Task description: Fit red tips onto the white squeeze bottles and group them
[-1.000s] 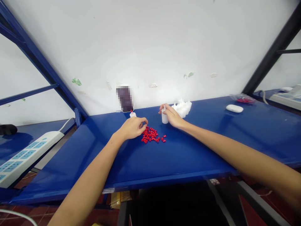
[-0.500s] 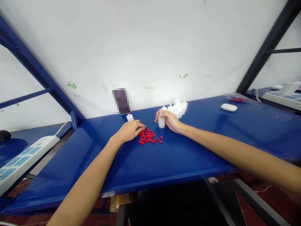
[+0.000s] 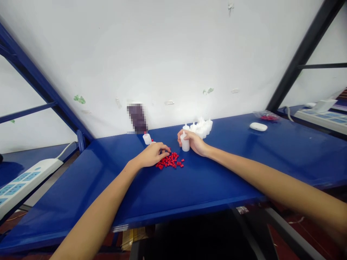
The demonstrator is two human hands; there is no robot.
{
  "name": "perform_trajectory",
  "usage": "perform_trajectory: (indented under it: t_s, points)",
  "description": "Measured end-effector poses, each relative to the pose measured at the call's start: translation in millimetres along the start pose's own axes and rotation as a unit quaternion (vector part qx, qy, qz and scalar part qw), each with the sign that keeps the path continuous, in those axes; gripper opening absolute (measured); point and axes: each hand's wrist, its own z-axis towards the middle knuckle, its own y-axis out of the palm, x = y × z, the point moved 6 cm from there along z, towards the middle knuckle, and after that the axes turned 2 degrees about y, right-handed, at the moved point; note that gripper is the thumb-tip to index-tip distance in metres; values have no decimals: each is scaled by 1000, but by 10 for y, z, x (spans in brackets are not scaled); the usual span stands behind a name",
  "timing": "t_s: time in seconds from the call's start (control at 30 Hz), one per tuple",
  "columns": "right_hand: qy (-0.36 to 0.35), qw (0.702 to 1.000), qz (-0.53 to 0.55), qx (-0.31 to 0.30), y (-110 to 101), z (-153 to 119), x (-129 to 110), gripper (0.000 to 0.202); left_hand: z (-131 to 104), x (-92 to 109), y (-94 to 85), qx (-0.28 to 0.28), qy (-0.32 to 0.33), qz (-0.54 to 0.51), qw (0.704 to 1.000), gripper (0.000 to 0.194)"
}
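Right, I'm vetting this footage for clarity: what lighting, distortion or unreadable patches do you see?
Head view: clustered white bottles look washed out against the pale wall; head view: shadow streaks cross the blue table; head view: a blocky mosaic hides detail in the dark object; head view: the blue post and black post splay outward, likely lens stretch.

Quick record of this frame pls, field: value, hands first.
left_hand: left hand at the pile of red caps; red bit at its fingertips, grip unclear
right_hand: right hand wrapped around a white bottle, upright, no red cap on its tip
red_tipped_bottles: one white bottle with red tip beyond left hand; another partly hidden
plain_bottles: bottle cluster behind right hand, no red tips visible
right_side: white oval case, clear bag with red pieces
surface: blue table
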Motion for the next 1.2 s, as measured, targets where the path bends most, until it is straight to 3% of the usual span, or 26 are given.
perform_trajectory:
  t_s: [0.17,0.27,0.37,0.43,0.57,0.77,1.0,1.2]
  points:
    - [-17,1000,-21,-15,47,-36,-35,14,4,-19,17,10,-2,16,1000,21]
    - [-27,996,-85,-31,101,-112,-109,11,3,3,6,28,5,18,999,21]
    - [-43,981,-186,-27,134,-199,-194,10,0,75,-52,79,12,3,997,21]
    - [-62,953,-297,-19,153,-243,-240,12,-5,156,-98,118,15,-20,993,20]
    - [-66,867,-494,-3,173,-274,-255,14,-19,371,-181,189,46,-48,980,16]
    - [-59,823,-564,-23,215,-282,-225,18,-26,499,-209,218,89,-44,971,13]
    - [-59,831,-551,-50,256,-348,-230,17,-29,510,-123,190,111,-29,975,13]
    - [-66,852,-519,-6,236,-323,-237,47,-39,613,-102,217,136,-37,966,14]
